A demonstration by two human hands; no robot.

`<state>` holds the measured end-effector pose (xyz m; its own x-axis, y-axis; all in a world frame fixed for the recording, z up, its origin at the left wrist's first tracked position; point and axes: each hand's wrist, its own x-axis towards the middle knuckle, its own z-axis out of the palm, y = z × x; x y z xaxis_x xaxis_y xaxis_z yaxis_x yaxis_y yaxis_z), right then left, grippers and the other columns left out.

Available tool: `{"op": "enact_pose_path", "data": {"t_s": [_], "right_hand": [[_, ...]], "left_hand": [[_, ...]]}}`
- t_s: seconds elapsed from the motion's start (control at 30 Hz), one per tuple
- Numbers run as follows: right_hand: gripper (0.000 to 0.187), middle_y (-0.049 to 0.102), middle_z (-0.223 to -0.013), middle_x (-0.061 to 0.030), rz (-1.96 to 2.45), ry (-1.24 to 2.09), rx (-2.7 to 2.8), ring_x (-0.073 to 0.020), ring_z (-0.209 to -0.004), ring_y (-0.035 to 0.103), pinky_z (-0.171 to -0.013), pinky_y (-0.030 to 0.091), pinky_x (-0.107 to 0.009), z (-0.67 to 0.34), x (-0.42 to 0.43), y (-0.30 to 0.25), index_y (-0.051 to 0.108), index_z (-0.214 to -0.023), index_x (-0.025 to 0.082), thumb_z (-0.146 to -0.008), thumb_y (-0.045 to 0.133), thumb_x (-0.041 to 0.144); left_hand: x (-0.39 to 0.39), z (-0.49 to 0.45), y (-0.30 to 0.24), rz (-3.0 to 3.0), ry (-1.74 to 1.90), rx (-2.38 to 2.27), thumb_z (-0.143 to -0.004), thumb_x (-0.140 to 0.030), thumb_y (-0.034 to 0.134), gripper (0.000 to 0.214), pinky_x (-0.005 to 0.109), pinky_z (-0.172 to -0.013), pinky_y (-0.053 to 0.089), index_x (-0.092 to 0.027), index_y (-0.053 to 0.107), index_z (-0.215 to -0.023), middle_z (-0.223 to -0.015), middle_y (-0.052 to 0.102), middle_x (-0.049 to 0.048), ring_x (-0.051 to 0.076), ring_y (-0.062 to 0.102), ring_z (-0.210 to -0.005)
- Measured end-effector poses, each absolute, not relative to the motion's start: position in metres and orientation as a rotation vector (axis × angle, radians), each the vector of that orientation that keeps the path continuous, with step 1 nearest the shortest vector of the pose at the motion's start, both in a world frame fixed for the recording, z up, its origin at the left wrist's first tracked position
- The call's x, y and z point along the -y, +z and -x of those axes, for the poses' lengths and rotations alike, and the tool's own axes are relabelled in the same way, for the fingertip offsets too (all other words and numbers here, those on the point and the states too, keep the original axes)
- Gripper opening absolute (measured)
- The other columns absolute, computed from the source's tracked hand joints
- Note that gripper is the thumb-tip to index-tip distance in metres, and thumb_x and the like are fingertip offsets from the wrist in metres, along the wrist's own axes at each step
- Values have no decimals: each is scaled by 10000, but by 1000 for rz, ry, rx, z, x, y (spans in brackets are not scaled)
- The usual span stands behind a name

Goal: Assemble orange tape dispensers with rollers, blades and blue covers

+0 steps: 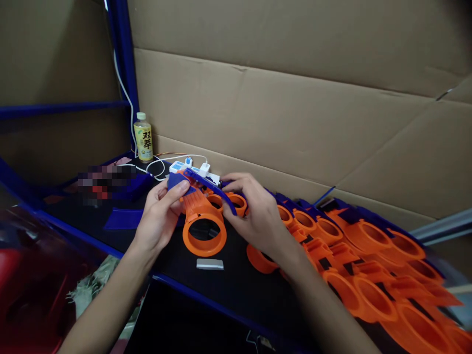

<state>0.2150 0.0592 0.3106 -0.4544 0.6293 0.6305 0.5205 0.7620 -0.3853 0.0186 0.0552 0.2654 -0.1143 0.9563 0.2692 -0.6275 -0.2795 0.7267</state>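
Observation:
Both hands hold one orange and blue plastic part [202, 222] above the black work surface [236, 287]. Its orange ring hangs toward me and a blue piece runs along its top. My left hand [159, 219] pinches the blue end at the left, thumb on top. My right hand [254, 211] grips the blue strip at the right with curled fingers. A long row of like orange ring parts [368, 275] lies to the right, partly under my right forearm.
A small grey metal piece [210, 264] lies on the surface below the held part. A yellow drink bottle [143, 137], a white power strip with plugs [191, 168] and cables stand at the back. Cardboard walls [295, 108] close the rear. A blue frame post [123, 64] rises at left.

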Motion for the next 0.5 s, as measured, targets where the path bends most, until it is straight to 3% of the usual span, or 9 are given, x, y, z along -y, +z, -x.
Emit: {"op": "enact_pose_path", "data": {"t_s": [0.17, 0.33, 0.5], "right_hand": [[279, 533, -1444, -112, 806, 836, 2086, -231, -1268, 584, -1042, 514, -422, -215, -57, 298, 440, -1198, 279, -965, 593, 272], [549, 411, -1570, -90, 751, 1090, 2014, -252, -1318, 553, -1070, 500, -407, -210, -60, 299, 473, -1110, 273, -747, 867, 390], [272, 578, -1390, -79, 848, 1034, 1791, -215, -1234, 605, -999, 531, -355, -204, -63, 294, 526, -950, 238, -902, 707, 436]], "left_hand": [[-56, -25, 262, -836, 1656, -530, -766, -334, 839, 286, 338, -842, 605, -175, 760, -990, -1044, 790, 70, 235, 755, -920], [-57, -30, 259, -866, 1602, -521, -758, -335, 845, 294, 323, -810, 596, -170, 759, -985, -986, 788, 65, 229, 751, -880], [-57, -33, 258, -912, 1545, -514, -750, -288, 854, 277, 288, -760, 587, -159, 754, -974, -979, 777, 62, 212, 734, -867]]}}
